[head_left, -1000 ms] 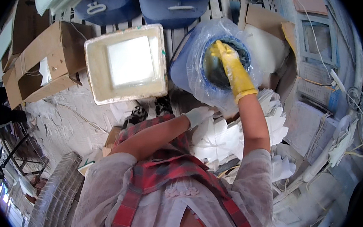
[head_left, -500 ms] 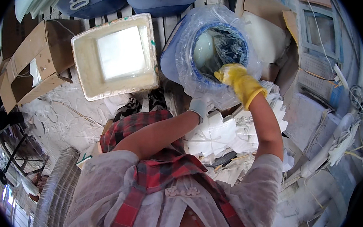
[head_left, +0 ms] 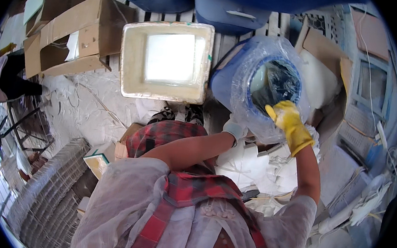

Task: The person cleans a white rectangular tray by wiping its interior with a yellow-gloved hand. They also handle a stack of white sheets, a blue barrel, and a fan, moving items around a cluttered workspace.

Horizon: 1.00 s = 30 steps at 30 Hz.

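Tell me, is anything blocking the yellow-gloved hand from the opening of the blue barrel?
Nothing visible does. The right hand in its yellow glove is at the near rim of the blue barrel, whose mouth is open; the clear plastic liner is folded back over the rim, not across it.

— Where are the two arms from where you stand?

— Both come up from the lower middle of the frame, bare below sheer white sleeves. The left forearm crosses from the lower centre up toward the middle right, elbow bent.

— And the left hand?

— It wears a pale glove and sits just right of centre, fingers curled under; whether it grips anything I cannot tell.

— The right?

— The right forearm rises steeply on the right side, wrist cocked forward. The right hand, in a yellow glove reaching past the wrist, is in the upper right, fingers bent and bunched, thumb pointing toward the upper left.
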Motion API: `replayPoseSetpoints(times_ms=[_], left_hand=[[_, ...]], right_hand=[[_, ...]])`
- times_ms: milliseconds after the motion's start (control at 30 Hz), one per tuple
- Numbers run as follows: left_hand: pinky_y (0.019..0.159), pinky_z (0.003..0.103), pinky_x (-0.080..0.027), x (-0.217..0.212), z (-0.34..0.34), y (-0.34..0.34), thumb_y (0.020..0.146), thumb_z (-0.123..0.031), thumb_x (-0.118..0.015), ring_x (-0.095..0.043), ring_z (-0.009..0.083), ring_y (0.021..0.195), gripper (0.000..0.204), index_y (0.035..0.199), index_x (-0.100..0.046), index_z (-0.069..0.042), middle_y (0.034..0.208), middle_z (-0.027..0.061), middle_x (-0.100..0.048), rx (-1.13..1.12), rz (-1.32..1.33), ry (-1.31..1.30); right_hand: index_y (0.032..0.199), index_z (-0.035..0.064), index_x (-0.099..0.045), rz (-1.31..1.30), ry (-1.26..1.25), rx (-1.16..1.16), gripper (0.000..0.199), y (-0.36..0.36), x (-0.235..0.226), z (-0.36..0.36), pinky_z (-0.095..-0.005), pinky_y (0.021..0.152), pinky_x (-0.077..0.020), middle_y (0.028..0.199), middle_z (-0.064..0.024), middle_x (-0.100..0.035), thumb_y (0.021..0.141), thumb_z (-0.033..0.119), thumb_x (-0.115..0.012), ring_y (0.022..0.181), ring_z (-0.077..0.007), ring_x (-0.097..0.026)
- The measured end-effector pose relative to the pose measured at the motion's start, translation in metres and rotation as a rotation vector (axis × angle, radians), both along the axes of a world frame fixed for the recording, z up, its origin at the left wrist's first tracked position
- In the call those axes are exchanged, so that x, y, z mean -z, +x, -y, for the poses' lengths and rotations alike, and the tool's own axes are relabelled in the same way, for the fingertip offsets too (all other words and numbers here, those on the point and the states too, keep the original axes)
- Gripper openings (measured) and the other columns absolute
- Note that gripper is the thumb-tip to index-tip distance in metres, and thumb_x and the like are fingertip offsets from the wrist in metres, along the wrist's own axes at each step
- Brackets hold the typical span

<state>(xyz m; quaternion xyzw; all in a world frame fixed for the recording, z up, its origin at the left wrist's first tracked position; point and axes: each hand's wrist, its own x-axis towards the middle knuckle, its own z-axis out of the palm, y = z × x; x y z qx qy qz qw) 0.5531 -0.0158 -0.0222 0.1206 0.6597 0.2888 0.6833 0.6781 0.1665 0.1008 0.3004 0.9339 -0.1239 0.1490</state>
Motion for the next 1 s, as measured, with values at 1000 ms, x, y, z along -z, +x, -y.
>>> replayPoseSetpoints(times_ms=[1000], left_hand=[[0.070, 0.033, -0.049, -0.031, -0.029, -0.065, 0.079, -0.017, -0.058, -0.062, 0.0254, 0.082, 0.025, 0.099, -0.060, -0.002, 0.090, 0.0134, -0.063, 0.214, -0.064, -0.008]], right_hand=[[0.081, 0.0155, -0.069, 0.746, -0.218, -0.188, 0.015, 0.003, 0.014, -0.022, -0.0362, 0.076, -0.0492, 0.093, -0.0072, -0.066, 0.072, 0.013, -0.057, 0.092, -0.0251, -0.062]])
